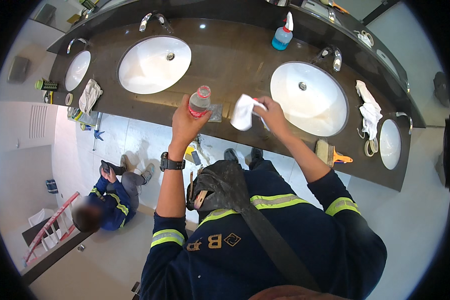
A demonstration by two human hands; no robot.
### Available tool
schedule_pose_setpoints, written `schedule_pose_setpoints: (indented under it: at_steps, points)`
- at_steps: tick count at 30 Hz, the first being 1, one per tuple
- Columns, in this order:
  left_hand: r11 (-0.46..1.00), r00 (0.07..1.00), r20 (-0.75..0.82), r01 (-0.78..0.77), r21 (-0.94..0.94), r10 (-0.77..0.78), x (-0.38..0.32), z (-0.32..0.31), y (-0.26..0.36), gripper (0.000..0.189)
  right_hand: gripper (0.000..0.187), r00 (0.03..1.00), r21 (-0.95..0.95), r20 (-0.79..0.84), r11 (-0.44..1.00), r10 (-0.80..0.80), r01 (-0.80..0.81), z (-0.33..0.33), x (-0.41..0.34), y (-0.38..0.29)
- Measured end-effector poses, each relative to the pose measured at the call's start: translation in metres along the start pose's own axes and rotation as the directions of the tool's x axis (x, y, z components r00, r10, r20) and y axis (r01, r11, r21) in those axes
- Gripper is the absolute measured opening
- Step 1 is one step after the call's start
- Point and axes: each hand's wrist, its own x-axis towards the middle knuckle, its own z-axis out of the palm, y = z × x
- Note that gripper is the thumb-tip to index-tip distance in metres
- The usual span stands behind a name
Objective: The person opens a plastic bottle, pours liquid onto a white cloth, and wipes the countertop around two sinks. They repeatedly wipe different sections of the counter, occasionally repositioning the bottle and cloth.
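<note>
My left hand (188, 122) holds a small clear plastic bottle (200, 101) with a red label above the front edge of the dark countertop (225, 56). The bottle's mouth looks uncapped, and clear liquid seems to be in it. To the right, my right hand (270, 112) grips a folded white cloth (243, 112) between thumb and fingers, left of a white oval basin (309, 99). Something small and red shows at the cloth's top edge. A flat grey square piece (215, 113) lies on the counter just right of the bottle.
A spray bottle with blue liquid (282, 36) stands near the back. A wide brush (328, 153), tape rolls (371, 146) and white cloths (369, 110) lie at right. Another basin (153, 65) and a rag (90, 96) are left. A person (112, 202) sits on the floor near a red ladder (52, 228).
</note>
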Motion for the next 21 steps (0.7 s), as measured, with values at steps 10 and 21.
schedule_pose_setpoints:
  at_steps: [10, 21]
  points:
    - [0.981, 0.996, 0.043, -0.079, 0.180, 0.072, 0.025, -0.001, 0.022, 0.051, 0.021, 0.956, 0.589, 0.284, 0.800, -0.076, -0.112, 0.025, 0.043, -0.110]
    - [0.900, 0.987, 0.056, -0.162, 0.405, 0.153, 0.039, -0.013, 0.022, 0.050, 0.027, 0.987, 0.599, 0.146, 0.800, -0.062, -0.038, 0.032, 0.043, -0.109]
